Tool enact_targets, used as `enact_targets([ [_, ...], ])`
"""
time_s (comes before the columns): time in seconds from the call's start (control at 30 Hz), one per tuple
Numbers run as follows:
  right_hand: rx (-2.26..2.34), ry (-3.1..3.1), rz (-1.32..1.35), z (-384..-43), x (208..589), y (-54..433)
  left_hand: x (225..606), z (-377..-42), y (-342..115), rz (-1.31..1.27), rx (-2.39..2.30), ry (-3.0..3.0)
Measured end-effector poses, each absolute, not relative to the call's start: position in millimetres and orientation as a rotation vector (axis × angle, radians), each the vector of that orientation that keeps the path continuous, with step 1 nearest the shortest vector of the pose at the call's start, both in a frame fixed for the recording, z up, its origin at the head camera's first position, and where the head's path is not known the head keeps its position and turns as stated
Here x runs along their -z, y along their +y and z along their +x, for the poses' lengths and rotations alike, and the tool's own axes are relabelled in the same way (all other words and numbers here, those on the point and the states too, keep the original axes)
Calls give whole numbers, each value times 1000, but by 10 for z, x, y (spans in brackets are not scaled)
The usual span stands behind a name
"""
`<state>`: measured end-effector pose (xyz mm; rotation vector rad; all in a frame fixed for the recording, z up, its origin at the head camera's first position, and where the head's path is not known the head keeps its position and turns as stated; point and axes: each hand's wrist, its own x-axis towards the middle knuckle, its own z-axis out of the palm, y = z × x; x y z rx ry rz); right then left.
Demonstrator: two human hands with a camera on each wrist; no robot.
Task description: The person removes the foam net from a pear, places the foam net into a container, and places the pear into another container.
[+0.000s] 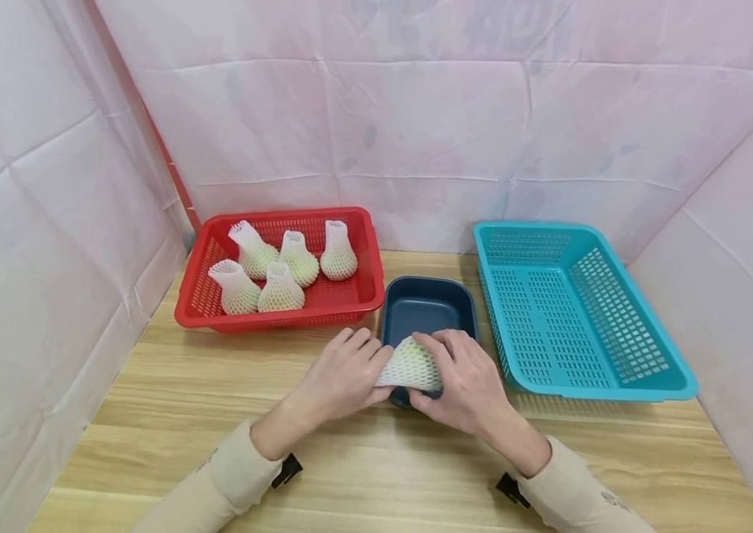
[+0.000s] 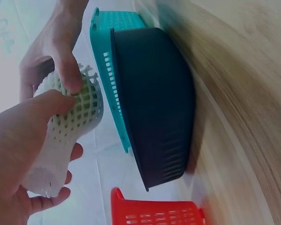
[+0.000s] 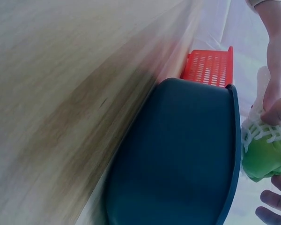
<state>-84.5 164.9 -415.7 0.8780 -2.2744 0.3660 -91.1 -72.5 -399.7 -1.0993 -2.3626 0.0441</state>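
- A green fruit (image 3: 264,161) in a white foam net (image 2: 58,145) was held over the near part of the dark blue bin (image 1: 431,314), above its rim.
- The left hand (image 1: 348,376), at the near left of the dark blue bin, grasped the narrow, tube-like end of the net, with its thumb pressed on the mesh (the left wrist view showed this best).
- The right hand (image 1: 464,381), above the near right of the dark blue bin, grasped the wide end of the same net, thumb and fingers on either side of the fruit.
- The mesh was drawn back at that wide end (plain in the right wrist view), so that a smooth green part of the fruit showed past its edge.
- Left of the dark blue bin, and a little farther back, sat a red basket (image 1: 329,297); five netted fruits (image 1: 339,260) lay in it, most with the narrow end of the net upward.
- Right of the dark blue bin stood a larger turquoise basket (image 1: 552,326), its sides and floor perforated.
- The dark blue bin and both baskets rested on a wood-grained counter (image 1: 216,392).
- Behind the dark blue bin hung a pale pinkish cloth (image 1: 416,133), creased along fold lines.
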Motion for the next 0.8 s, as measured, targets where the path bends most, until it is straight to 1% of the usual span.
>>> enact_targets([
  [0.23, -472, -2315, 915, -827, 4116, 1719, 4039, -963, -787, -1114, 8, -2281],
  [0.63, -997, -2428, 839, -820, 3933, 2044, 4056, -996, -889, -1129, 94, -2253],
  [0.8, -1055, -2369, 888, -882, 3903, 2180, 4054, -998, -920, -1121, 94, -2250],
])
